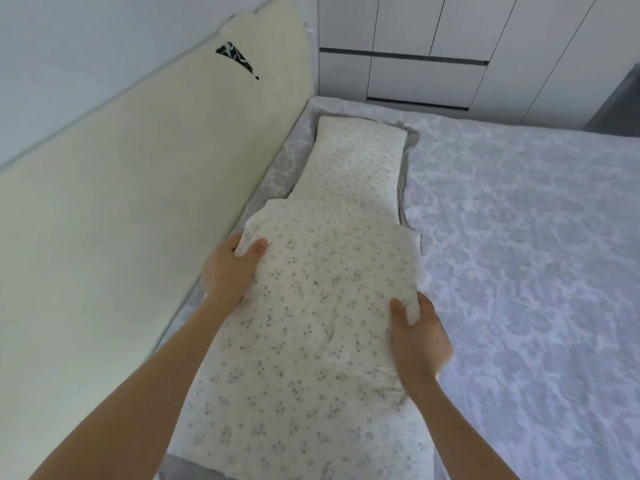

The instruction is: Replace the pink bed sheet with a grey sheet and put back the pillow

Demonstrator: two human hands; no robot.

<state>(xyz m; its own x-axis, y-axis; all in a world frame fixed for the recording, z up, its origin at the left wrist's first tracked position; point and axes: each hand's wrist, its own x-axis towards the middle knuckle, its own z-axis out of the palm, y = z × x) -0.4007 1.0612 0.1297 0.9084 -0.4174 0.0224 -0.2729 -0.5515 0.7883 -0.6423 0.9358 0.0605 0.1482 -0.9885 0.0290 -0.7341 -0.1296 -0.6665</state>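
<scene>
The bed [588, 393] is covered by a grey damask-patterned sheet [502, 220]. Along its left side, beside the cream headboard [121, 220], the near pillow [311, 323], cream with small flecks, overlaps the far pillow [349, 161], which lies on plain grey fabric [404, 174].

Grey damask-patterned sheet [519, 258] spread flat; cream speckled pillow [311, 327] lying along its left edge, overlapping a matching pillow [349, 161]

Grey sheet [519, 237]: pale grey, white damask leaf pattern
Near pillow [311, 323]: cream, small grey-green flower specks
Far pillow [349, 161]: same speckled print
Headboard [121, 202], left: plain pale yellow-cream; black triangular mark [237, 58], white streaks
Wardrobe [433, 36], far: white, dark grey grooves
</scene>
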